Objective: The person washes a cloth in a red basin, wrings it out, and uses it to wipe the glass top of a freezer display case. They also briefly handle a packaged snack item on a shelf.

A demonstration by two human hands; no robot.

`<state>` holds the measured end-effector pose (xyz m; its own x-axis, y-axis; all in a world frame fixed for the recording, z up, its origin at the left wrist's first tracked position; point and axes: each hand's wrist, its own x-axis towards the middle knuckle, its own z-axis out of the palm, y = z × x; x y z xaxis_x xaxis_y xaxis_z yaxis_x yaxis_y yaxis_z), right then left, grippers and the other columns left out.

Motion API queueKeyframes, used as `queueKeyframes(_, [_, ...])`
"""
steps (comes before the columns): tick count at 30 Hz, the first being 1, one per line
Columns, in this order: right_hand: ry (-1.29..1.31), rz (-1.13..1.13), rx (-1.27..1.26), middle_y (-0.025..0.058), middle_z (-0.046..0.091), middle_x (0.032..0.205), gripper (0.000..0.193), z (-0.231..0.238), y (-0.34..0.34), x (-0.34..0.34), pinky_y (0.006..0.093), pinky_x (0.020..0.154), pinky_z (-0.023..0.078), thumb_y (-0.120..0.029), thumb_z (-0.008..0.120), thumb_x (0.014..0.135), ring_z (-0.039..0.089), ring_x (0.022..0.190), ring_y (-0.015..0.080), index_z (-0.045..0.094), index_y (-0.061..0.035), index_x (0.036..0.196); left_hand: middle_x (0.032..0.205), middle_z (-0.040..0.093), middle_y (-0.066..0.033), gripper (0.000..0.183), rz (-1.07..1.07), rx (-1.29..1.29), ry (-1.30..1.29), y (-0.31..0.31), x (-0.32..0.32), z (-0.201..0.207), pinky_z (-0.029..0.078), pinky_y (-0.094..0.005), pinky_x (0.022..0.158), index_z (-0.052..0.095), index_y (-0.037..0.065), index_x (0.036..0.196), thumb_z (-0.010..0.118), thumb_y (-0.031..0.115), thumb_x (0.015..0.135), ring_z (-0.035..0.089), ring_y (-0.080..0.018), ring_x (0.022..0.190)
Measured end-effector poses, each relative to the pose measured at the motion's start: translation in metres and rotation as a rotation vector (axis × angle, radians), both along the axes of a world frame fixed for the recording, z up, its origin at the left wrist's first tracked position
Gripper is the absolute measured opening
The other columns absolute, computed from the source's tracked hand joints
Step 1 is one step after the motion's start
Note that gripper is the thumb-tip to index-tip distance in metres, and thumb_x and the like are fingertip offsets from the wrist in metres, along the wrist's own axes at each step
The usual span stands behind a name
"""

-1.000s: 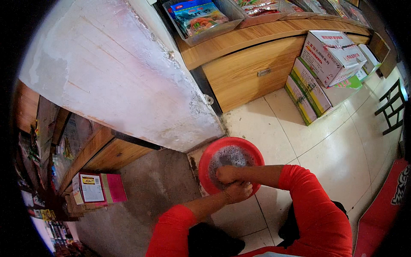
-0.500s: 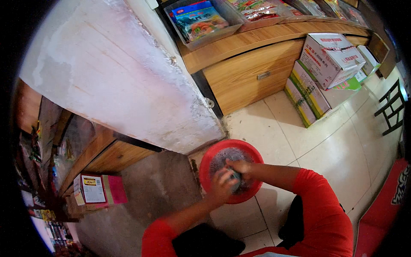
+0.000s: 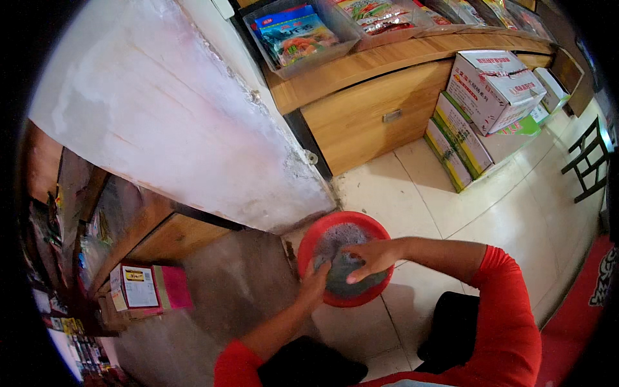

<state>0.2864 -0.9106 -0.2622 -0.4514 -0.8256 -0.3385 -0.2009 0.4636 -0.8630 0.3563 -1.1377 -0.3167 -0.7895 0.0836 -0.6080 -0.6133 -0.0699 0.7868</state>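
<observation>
A red plastic basin (image 3: 308, 240) sits on the floor in front of me, holding sudsy grey water (image 3: 348, 233). Within it is a wet grey-green cloth (image 3: 342, 278), partly hidden by my hands and blurred by the suds. At the basin's left side, my left hand (image 3: 314, 282) is closed on the cloth's near-left edge, its thumb pointing up. My right hand (image 3: 377, 256) reaches over the right rim with bent fingers on the cloth and its thumb lying across it. How firmly the right fingers grip is hard to make out.
A whitish wall end (image 3: 193, 129) stands just beyond the basin. Behind are a wooden drawer counter (image 3: 374, 122) with trays of packets and stacked cartons (image 3: 493, 90). A dark stool (image 3: 588, 161) is far right. At left sits a white-and-pink box (image 3: 138, 285). Tiles (image 3: 490, 213) cover the floor.
My hands have moved apart in the basin; they were close together over a bunched cloth, which now looks more spread. My right elbow has swung outward to the right.
</observation>
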Motion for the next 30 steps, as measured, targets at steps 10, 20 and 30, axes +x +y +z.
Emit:
queueKeyframes(10, [0.277,-0.722,-0.236,0.0249,0.048,0.129,0.080,0.065,0.054,-0.076,0.0402,0.103,0.038,-0.035,0.071,0.079,0.047,0.121,0.0336,0.030,0.0010,0.138,0.139,0.039,-0.0110,0.048,-0.123,0.302,0.300,0.010,0.013,0.158,0.044,-0.0523,0.094,0.037,0.005,0.136,0.054,0.018,0.093,0.045,-0.0290,0.122])
queueKeyframes(20, [0.905,-1.022,0.103,0.0294,0.052,0.122,0.060,0.123,0.009,-0.276,0.0459,0.091,0.046,-0.031,0.060,0.079,0.055,0.109,0.0428,0.046,0.0031,0.127,0.126,0.054,-0.0100,0.047,-0.398,-0.080,0.058,0.004,0.070,0.139,0.045,-0.0341,0.093,0.043,0.005,0.131,0.061,0.018,0.090,0.055,-0.0230,0.113])
queueKeyframes(30, [0.843,-0.226,0.139,0.0223,0.062,0.112,0.054,0.151,-0.052,-0.313,0.0439,0.089,0.046,-0.021,0.062,0.070,0.058,0.103,0.0381,0.054,-0.0017,0.119,0.127,0.052,-0.0180,0.047,-0.599,-0.157,0.224,0.003,0.059,0.119,0.044,-0.0386,0.095,0.043,0.000,0.130,0.057,0.017,0.089,0.054,-0.0275,0.114])
